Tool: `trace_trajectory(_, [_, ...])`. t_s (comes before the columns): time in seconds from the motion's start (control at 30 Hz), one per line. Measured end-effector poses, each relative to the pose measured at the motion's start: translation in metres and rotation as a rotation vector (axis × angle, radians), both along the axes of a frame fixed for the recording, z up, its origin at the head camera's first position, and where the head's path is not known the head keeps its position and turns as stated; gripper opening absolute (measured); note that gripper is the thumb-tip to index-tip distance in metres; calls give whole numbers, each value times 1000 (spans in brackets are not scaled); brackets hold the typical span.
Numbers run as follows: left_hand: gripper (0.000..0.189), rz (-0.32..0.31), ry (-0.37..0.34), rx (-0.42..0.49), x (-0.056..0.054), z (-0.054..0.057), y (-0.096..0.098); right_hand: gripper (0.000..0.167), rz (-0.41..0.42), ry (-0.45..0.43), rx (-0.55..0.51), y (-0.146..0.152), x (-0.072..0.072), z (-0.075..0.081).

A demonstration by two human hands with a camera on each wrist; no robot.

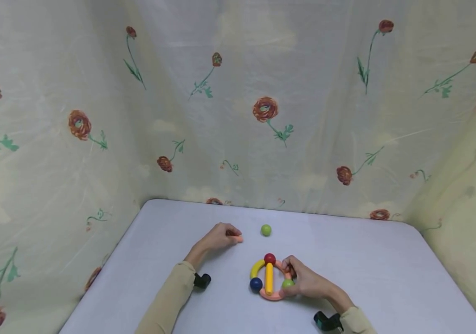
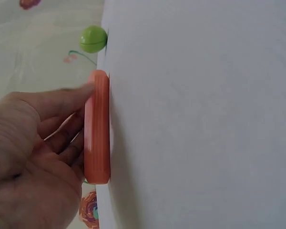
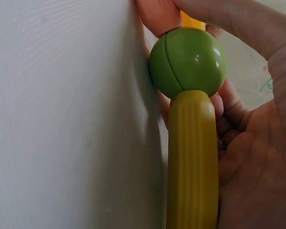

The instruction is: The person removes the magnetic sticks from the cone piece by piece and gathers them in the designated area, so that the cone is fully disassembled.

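Note:
In the head view my left hand (image 1: 219, 235) pinches a salmon-pink building-toy bar (image 2: 97, 129), thumb near its far end and fingers behind it. My right hand (image 1: 308, 281) grips the right side of a ball-and-bar ring. At the top of the ring is a red ball (image 1: 269, 258), with a blue ball (image 1: 256, 284) at lower left and a green ball (image 3: 188, 62) by the right thumb. Curved yellow (image 1: 256, 267) and pink pieces link them, and a straight yellow bar (image 1: 269, 279) crosses the middle. A yellow bar (image 3: 193, 162) runs from the green ball toward the right wrist camera.
A loose green ball (image 1: 266, 230) lies on the white table (image 1: 346, 246), beyond the ring and right of the left hand. Flower-print curtains (image 1: 238, 130) stand along the back and sides. Dark wrist cameras (image 1: 202, 280) sit at both wrists.

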State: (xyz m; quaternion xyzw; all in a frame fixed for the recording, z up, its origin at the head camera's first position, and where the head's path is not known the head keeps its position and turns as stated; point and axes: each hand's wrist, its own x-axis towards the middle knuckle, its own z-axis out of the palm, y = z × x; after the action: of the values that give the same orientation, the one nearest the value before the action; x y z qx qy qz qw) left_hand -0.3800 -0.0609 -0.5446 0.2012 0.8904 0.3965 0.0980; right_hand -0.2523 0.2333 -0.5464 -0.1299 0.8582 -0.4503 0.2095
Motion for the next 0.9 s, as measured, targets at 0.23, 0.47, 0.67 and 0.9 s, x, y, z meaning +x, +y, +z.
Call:
trace_trajectory(0.23, [26, -53, -1, 114, 25, 4, 13, 62, -4, 0, 6, -1, 0, 0])
trace_trajectory(0.47, [28, -232, -46, 208, 62, 4, 39, 63, -4, 3, -2, 0, 0, 1])
trace_trajectory(0.67, [32, -373, -31, 212, 75, 0, 55, 62, 22, 27, -14, 2, 1, 2])
trace_trajectory(0.9, [36, -367, -57, 168, 78, -4, 58, 60, 33, 35, -8, 2, 2, 2])
